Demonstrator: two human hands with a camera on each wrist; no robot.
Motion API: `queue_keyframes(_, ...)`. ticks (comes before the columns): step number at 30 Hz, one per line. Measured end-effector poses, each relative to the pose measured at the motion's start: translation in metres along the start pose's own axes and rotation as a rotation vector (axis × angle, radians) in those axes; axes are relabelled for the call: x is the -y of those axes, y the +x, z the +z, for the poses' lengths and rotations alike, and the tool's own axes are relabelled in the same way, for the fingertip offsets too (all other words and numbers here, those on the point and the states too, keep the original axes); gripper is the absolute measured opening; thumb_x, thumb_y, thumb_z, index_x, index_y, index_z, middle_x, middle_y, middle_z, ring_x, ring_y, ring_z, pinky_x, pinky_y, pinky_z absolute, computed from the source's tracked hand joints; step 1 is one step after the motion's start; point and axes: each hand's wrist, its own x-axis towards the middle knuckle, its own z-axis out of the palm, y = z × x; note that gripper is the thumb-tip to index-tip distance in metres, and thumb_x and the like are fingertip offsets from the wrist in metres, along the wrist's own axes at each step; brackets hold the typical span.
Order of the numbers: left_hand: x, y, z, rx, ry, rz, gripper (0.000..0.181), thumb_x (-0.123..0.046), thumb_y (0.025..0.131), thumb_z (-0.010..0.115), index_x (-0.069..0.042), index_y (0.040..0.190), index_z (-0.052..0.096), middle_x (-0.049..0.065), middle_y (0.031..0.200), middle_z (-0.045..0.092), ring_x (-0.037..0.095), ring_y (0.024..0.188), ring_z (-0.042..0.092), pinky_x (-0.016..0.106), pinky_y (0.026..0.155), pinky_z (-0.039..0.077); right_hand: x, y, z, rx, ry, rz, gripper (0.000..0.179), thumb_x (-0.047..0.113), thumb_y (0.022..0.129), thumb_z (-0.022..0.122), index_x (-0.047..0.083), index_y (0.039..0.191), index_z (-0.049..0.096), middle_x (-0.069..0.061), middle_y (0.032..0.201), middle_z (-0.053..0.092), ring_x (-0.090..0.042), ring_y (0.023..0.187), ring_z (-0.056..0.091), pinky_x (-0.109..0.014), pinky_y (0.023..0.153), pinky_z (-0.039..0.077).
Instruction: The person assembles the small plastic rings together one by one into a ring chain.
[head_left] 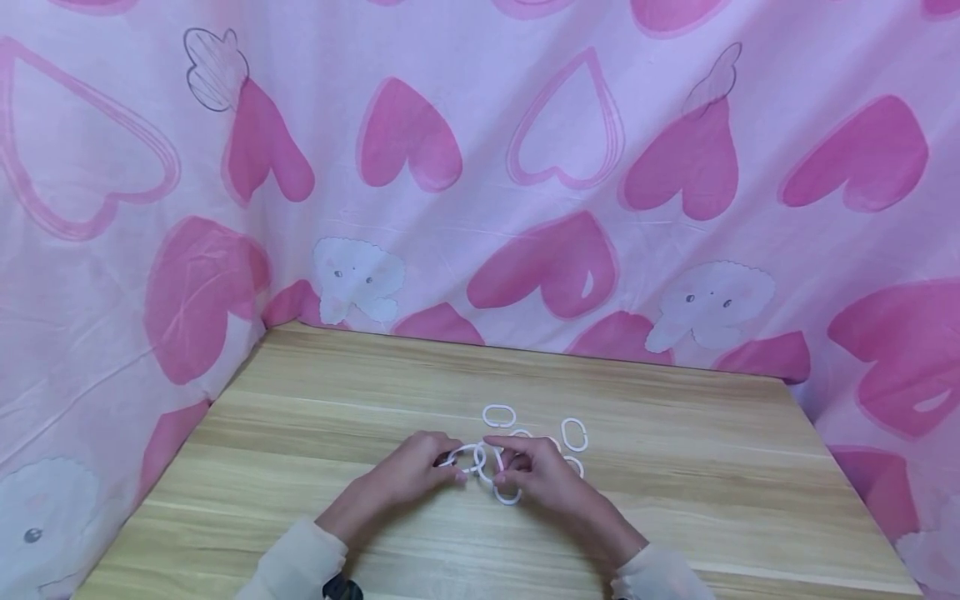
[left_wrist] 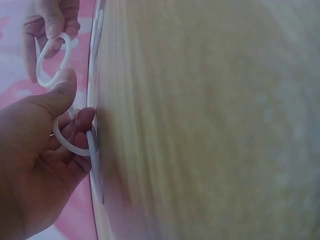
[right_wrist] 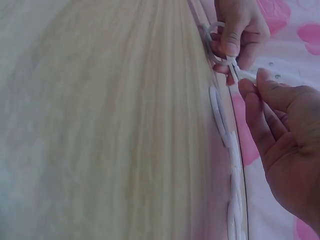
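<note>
White oval plastic chain links are between and around the hands. My left hand (head_left: 416, 468) pinches one link (head_left: 467, 447) between thumb and fingers; another link (left_wrist: 70, 145) curves by its fingers in the left wrist view. Opposite it, my right hand (head_left: 546, 473) pinches a link (head_left: 481, 473) between thumb and forefinger, also visible in the right wrist view as a link (right_wrist: 246, 76). The two held links overlap between the hands; whether they are fully hooked together I cannot tell. Below the right fingers, a further link (head_left: 507, 501) is partly hidden.
Beyond the hands, loose links lie on the wooden table (head_left: 360, 383): one link (head_left: 498, 406) at the back, another link (head_left: 585, 435) to its right, and a link (head_left: 581, 467) partly behind the right hand. A pink heart-patterned curtain (head_left: 480, 204) hangs behind the table.
</note>
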Motion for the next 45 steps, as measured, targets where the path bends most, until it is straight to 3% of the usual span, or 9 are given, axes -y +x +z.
queue_keyframes(16,0.001,0.001,-0.002,0.008,0.002,0.013,0.016,-0.028,0.091,0.074,-0.015,0.101,0.073,-0.010,0.080,0.059,-0.001,0.069,0.047,0.018,0.063,0.043,0.001,0.008,0.011,0.046,-0.135,-0.023,0.051,-0.004,0.083,0.076,-0.003,0.133,0.063,-0.015,0.083,0.069,0.002,0.070,0.060,-0.019,0.064,0.056)
queue_keyframes(23,0.001,0.001,-0.002,0.011,0.021,0.011,0.015,-0.028,0.092,0.073,-0.015,0.099,0.072,-0.010,0.079,0.058,-0.001,0.069,0.047,0.017,0.063,0.043,0.004,0.012,0.013,0.066,-0.170,0.007,0.053,-0.004,0.084,0.076,0.000,0.135,0.063,-0.011,0.081,0.069,0.003,0.068,0.058,-0.018,0.060,0.053)
queue_keyframes(37,0.000,0.001,0.002,-0.013,0.073,0.073,0.018,-0.029,0.091,0.072,-0.014,0.102,0.073,-0.008,0.084,0.065,-0.002,0.073,0.052,0.019,0.069,0.049,0.005,0.016,0.021,0.104,-0.191,0.065,0.056,-0.006,0.082,0.077,-0.004,0.136,0.060,-0.008,0.079,0.066,0.002,0.064,0.054,-0.015,0.056,0.049)
queue_keyframes(45,0.003,-0.003,-0.002,-0.009,0.087,0.013,0.017,-0.029,0.090,0.075,-0.013,0.095,0.070,-0.010,0.078,0.054,0.001,0.067,0.045,0.019,0.063,0.043,-0.002,0.014,0.012,0.012,-0.145,0.071,0.053,-0.010,0.086,0.068,-0.007,0.138,0.056,-0.017,0.087,0.067,-0.001,0.072,0.059,-0.016,0.064,0.053)
